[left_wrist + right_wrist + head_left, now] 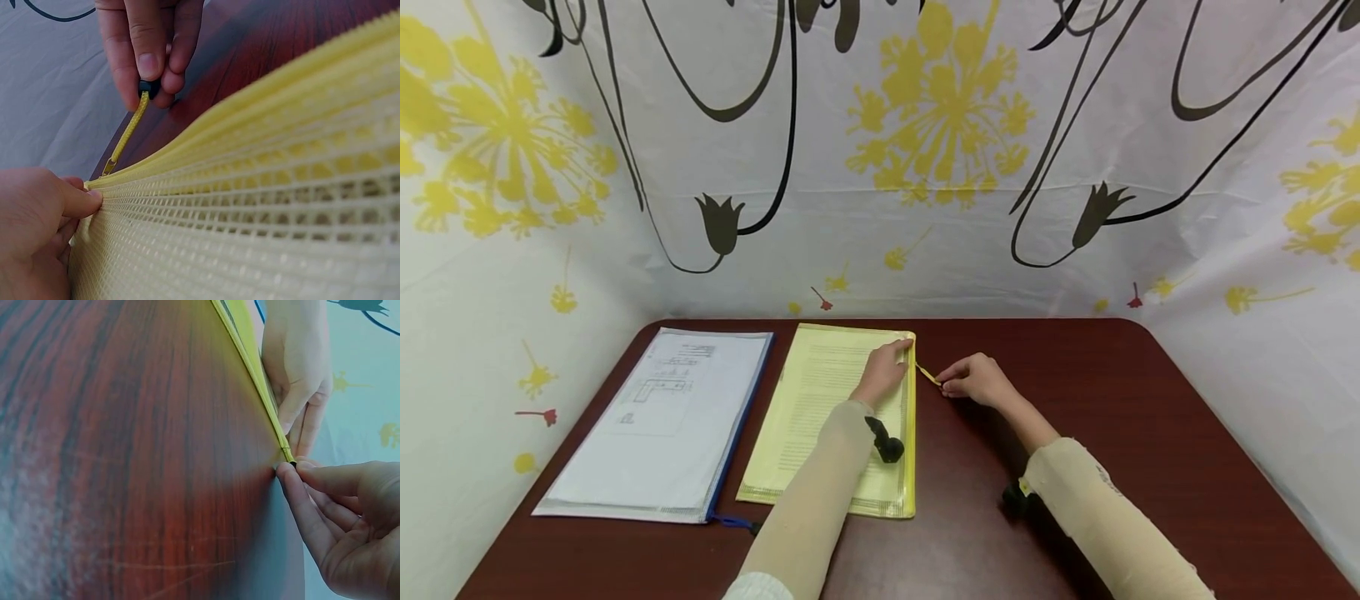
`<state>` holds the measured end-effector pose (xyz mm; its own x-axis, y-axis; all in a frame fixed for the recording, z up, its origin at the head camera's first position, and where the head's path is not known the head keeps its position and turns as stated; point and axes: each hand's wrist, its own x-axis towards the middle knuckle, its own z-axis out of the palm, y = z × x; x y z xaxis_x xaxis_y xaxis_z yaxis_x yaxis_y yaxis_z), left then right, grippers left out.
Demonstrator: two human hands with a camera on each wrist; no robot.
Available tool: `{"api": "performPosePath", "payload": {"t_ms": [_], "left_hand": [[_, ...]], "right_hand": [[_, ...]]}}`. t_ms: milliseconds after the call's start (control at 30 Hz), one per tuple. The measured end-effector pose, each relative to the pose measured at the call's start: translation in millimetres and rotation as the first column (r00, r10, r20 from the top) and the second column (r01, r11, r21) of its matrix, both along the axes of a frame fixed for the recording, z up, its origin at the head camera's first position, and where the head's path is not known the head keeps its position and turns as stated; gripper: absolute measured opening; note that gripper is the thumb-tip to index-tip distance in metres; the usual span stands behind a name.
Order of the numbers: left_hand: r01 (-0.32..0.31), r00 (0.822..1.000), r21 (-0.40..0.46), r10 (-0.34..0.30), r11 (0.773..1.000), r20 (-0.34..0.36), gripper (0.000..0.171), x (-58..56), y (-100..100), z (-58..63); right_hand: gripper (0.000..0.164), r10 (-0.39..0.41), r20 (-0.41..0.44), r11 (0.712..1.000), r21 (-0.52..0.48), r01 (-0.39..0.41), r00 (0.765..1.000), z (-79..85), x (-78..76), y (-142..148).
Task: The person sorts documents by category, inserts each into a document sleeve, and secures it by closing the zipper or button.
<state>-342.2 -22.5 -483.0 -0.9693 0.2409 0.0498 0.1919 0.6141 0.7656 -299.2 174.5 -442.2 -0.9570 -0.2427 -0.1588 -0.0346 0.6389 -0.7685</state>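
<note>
A yellow mesh zip pouch (pixel 820 400) with printed paper inside lies on the table. My left hand (pixel 882 372) pinches its far right corner; in the left wrist view the thumb presses the mesh by the zip's end. A yellow cord zip pull (pixel 129 133) runs from the slider there to a black tip (pixel 149 87). My right hand (pixel 977 379) pinches that tip between thumb and fingers, holding the cord taut to the right of the pouch. In the right wrist view the yellow zip edge (pixel 253 378) runs up to the fingertips.
Left of the yellow pouch lies a clear pouch (pixel 647 450) with a blue zip edge and a drawing sheet inside. Its blue cord pull (pixel 732 522) reaches toward my left sleeve. The brown table (pixel 1112 392) meets a patterned cloth (pixel 955 275) at the back.
</note>
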Motion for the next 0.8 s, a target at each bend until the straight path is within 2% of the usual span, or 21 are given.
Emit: {"api": "performPosePath", "payload": {"t_ms": [800], "left_hand": [[-0.004, 0.999, -0.008, 0.004, 1.0, -0.032, 0.052, 1.2, 0, 0.6]], "right_hand": [[0.02, 0.091, 0.037, 0.996, -0.012, -0.091, 0.995, 3.4, 17.9, 5]]}}
